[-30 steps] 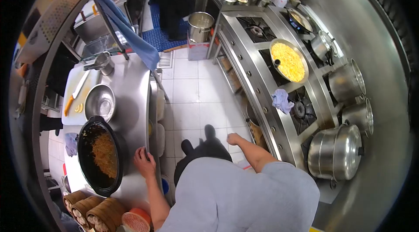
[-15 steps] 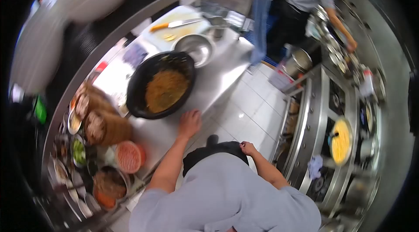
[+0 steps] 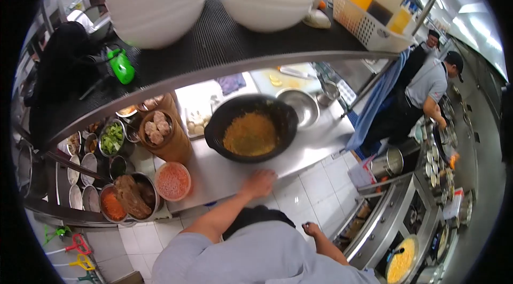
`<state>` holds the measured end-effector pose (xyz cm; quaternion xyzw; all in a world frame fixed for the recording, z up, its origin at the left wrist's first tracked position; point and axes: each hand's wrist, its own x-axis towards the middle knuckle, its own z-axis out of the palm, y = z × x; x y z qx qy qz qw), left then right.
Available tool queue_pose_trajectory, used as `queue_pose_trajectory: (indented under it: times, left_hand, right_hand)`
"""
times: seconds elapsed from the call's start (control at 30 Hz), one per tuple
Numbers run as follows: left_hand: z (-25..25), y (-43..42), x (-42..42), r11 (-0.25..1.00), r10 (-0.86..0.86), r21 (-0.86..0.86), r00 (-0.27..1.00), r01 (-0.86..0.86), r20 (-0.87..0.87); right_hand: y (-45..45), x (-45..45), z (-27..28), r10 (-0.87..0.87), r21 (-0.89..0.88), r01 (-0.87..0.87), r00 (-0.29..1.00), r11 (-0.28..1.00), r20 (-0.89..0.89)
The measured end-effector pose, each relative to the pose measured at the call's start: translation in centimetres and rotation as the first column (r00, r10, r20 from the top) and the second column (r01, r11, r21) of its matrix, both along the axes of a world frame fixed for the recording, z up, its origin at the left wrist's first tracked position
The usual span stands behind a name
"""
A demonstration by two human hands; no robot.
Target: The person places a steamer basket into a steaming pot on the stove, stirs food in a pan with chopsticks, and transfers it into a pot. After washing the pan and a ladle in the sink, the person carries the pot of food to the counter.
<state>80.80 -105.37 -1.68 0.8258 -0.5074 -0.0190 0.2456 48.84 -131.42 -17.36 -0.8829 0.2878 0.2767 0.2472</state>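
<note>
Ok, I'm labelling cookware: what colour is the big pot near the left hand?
The pot is black, best seen in the head view.

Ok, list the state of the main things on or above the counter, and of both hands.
Black pot: uncovered, partly filled with brown food
Metal bowl: uncovered, looks empty
Bamboo steamer: uncovered, filled
White bowls: stacked
Knife: lying on the cutting board
Blue towel: hanging
Left hand: by the counter edge, grip unclear
Right hand: appears curled, whether it holds anything is unclear
</note>
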Motion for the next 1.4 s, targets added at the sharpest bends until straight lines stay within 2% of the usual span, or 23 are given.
queue_pose_trajectory:
  times: [0.1,0.17,0.2,0.27,0.33,0.47,0.53,0.6,0.67,0.77,0.83,0.87,0.93,1.0,1.07,1.13,1.17,1.23,1.27,1.3,1.33,1.37,1.4]
  left_hand:
    - [0.4,0.0,-0.1,0.999,-0.023,0.033,0.999,0.022,0.035]
    - [1.0,-0.2,-0.2,0.997,-0.027,0.074,0.998,0.023,0.049]
    - [1.2,-0.3,-0.1,0.997,-0.029,0.074,0.998,0.025,0.062]
    - [1.6,-0.2,-0.4,0.997,-0.034,0.074,0.995,0.027,0.093]
    - [2.3,-0.1,-0.4,0.997,-0.050,0.064,0.992,0.043,0.114]
    - [1.5,-0.4,-0.4,0.999,-0.023,0.033,0.980,0.016,0.200]
    - [1.2,-0.4,-0.4,0.999,-0.016,0.050,0.990,0.009,0.138]
    - [0.6,-0.5,-0.4,0.999,-0.019,0.043,0.984,0.011,0.176]
    - [0.5,-0.7,0.0,0.999,-0.027,0.038,0.977,0.019,0.210]
    - [0.7,-0.4,-0.4,1.000,-0.007,-0.003,0.983,0.008,0.184]
    - [1.2,-0.8,-0.3,0.999,-0.025,0.043,0.988,0.018,0.155]
    - [1.2,-1.0,-0.2,0.999,-0.018,0.030,0.988,0.013,0.153]
    - [0.9,-0.8,-0.1,0.998,-0.041,0.047,0.987,0.034,0.156]
    - [0.5,-0.8,-0.1,0.998,-0.035,0.056,0.984,0.026,0.173]
    - [0.1,-0.9,0.0,0.997,-0.029,0.069,0.981,0.016,0.190]
    - [-0.3,-0.6,-0.2,1.000,-0.020,0.002,0.975,0.020,0.223]
    - [-0.8,-0.5,-0.3,0.999,-0.032,0.009,0.976,0.031,0.214]
    - [-2.0,-0.9,-0.1,0.994,0.009,-0.113,0.975,0.016,0.223]
    - [-3.1,-1.3,0.3,0.996,0.045,-0.088,0.978,-0.028,0.202]
    - [-4.3,-1.5,0.2,0.997,0.056,-0.055,0.982,-0.047,0.181]
    - [-4.3,-1.5,0.2,0.998,0.052,-0.035,0.993,-0.048,0.109]
    - [-3.9,-1.6,0.6,0.999,0.036,-0.008,0.999,-0.035,0.039]
    - [-2.7,-1.7,0.5,0.999,0.032,-0.029,0.997,-0.030,0.072]
  right_hand:
    - [0.0,0.9,0.5,-0.027,-0.002,0.027,0.999,1.000,0.029]
    - [0.4,2.1,1.5,-0.051,0.099,0.052,0.999,0.994,-0.013]
    - [0.3,2.5,0.1,-0.048,0.123,0.053,0.998,0.991,-0.045]
    - [0.5,3.0,-1.6,0.029,0.129,-0.022,0.999,0.991,-0.047]
    - [1.4,4.1,-0.9,0.014,0.172,-0.002,0.997,0.985,-0.070]
    - [1.2,4.4,-4.5,0.179,0.115,-0.177,0.984,0.977,-0.003]
    - [0.6,4.4,-5.4,0.167,0.132,-0.166,0.986,0.977,-0.002]
    - [1.1,4.9,-4.8,0.156,0.153,-0.153,0.988,0.976,-0.006]
    - [1.7,5.2,-3.1,0.058,0.131,-0.047,0.995,0.990,-0.081]
    - [1.0,4.7,-7.2,0.073,0.100,-0.065,0.994,0.993,-0.086]
    - [0.4,4.6,-7.2,0.082,0.070,-0.077,0.994,0.995,-0.073]
    - [0.8,4.7,-5.6,0.006,0.085,0.001,0.996,0.996,-0.084]
    - [1.3,4.7,-4.7,-0.020,0.084,0.027,0.996,0.996,-0.089]
    - [1.2,3.6,-6.7,0.015,0.052,-0.011,0.997,0.999,-0.079]
    - [1.4,3.0,-7.4,0.022,0.117,-0.009,0.994,0.993,-0.109]
    - [1.7,2.3,-8.0,-0.047,0.132,0.057,0.996,0.990,-0.074]
    - [1.9,2.4,-7.4,0.009,0.108,0.000,0.997,0.994,-0.080]
    - [2.2,2.2,-7.5,0.146,0.042,-0.143,0.986,0.989,-0.083]
    - [2.0,2.0,-8.7,0.168,0.019,-0.167,0.983,0.986,-0.072]
    - [1.1,1.9,-9.8,0.257,0.080,-0.251,0.963,0.965,-0.078]
    - [0.5,1.0,-13.8,0.249,0.063,-0.246,0.967,0.967,-0.044]
    - [0.5,1.4,-10.8,0.249,0.056,-0.246,0.967,0.968,-0.059]
    - [0.9,1.9,-9.7,0.152,0.018,-0.151,0.980,0.988,-0.128]
